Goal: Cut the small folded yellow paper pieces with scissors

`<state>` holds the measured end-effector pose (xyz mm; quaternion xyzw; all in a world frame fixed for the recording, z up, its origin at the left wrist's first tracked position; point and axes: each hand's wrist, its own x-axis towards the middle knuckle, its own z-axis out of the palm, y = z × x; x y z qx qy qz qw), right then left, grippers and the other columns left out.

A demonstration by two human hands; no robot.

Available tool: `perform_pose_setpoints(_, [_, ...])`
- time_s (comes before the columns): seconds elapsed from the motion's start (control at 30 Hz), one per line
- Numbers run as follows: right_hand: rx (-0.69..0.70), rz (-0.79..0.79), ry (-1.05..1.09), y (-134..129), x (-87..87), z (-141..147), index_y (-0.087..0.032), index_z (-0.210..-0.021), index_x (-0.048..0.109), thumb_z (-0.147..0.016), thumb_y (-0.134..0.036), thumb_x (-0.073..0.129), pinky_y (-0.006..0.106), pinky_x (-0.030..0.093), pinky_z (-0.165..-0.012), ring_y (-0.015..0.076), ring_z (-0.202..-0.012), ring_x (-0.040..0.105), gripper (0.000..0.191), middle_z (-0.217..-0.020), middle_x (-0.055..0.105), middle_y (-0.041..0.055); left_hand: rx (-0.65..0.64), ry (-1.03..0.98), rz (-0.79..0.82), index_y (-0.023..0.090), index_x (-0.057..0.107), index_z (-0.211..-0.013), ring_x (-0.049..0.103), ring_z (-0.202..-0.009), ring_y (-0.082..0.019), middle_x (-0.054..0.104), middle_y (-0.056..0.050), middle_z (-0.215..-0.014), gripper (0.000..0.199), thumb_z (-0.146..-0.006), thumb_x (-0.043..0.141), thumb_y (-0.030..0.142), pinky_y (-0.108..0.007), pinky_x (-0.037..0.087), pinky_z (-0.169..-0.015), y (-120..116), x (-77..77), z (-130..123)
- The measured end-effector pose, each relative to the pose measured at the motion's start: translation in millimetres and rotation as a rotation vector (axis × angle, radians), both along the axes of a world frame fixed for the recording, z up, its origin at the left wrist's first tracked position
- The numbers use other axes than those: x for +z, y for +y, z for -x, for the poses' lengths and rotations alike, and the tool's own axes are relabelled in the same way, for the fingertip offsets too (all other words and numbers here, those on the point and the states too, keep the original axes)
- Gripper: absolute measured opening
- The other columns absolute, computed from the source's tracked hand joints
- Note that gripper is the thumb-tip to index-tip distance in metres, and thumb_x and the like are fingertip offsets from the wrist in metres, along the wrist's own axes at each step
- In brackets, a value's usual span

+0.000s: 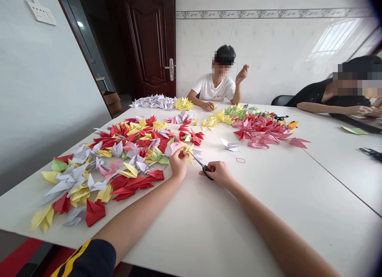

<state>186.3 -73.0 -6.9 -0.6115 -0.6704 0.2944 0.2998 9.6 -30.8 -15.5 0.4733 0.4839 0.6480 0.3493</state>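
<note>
A person's two bare hands rest just apart above a white counter (pixel 268 221). The left hand (pixel 179 162) pinches a small yellow folded-paper crane (pixel 187 150), and the right hand (pixel 216 173) grips black-handled scissors (pixel 204 170), their long axis slanting up and left, with the blades pointing at the crane (the tips just beside it). Left of the scissors spreads a heap of red, yellow and white paper cranes (pixel 119 157). Beyond them lies a pink-and-red paper-crane heap (pixel 259 131), and farther still sits a person in a white T-shirt (pixel 213 88).
</note>
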Motion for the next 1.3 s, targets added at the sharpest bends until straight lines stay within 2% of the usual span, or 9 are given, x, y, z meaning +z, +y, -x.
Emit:
perform_pose_setpoints(0.23, [0.041,0.049,-0.008,0.2,1.3,-1.5,-0.021,-0.053,0.037,-0.061,-0.063,0.075,0.024,0.02,-0.047,0.0101,-0.052,0.028,0.058,-0.052,0.034,-0.005,0.068,0.04,-0.06,0.015,0.072,-0.106,0.068,-0.098,-0.022,0.073,-0.011,-0.11,0.028,-0.08,0.062,0.016,-0.033,0.055,-0.088,4.6,-2.5,4.8])
perform_pose_setpoints(0.47, [0.069,0.056,-0.047,-1.7,5.3,-0.6,-0.021,-0.052,0.036,-0.062,-0.066,0.074,0.025,0.02,-0.047,0.01,-0.052,0.029,0.06,-0.051,0.035,-0.0052,0.087,0.061,-0.088,0.016,0.073,-0.103,0.069,-0.093,-0.02,0.074,-0.009,-0.102,0.034,-0.076,0.056,0.006,-0.031,0.056,-0.083,5.7,-4.4,6.7])
perform_pose_setpoints(0.77, [0.046,0.103,-0.049,-2.2,6.6,0.0,-0.021,-0.052,0.038,-0.062,-0.063,0.074,0.025,0.02,-0.046,0.0098,-0.051,0.028,0.056,-0.051,0.035,-0.0057,0.093,0.064,-0.122,0.018,0.075,-0.093,0.069,-0.095,-0.02,0.075,-0.007,-0.098,0.036,-0.073,0.05,0.0,-0.031,0.056,-0.085,2.0,-0.1,5.3])
perform_pose_setpoints(1.3, [0.044,0.095,-0.075,-2.1,7.8,0.6,-0.021,-0.052,0.038,-0.062,-0.061,0.074,0.025,0.021,-0.046,0.01,-0.05,0.03,0.055,-0.051,0.037,-0.005,0.095,0.099,-0.117,0.017,0.074,-0.093,0.069,-0.089,-0.018,0.075,-0.007,-0.095,0.035,-0.074,0.048,0.003,-0.028,0.055,-0.08,2.1,-2.1,5.5])
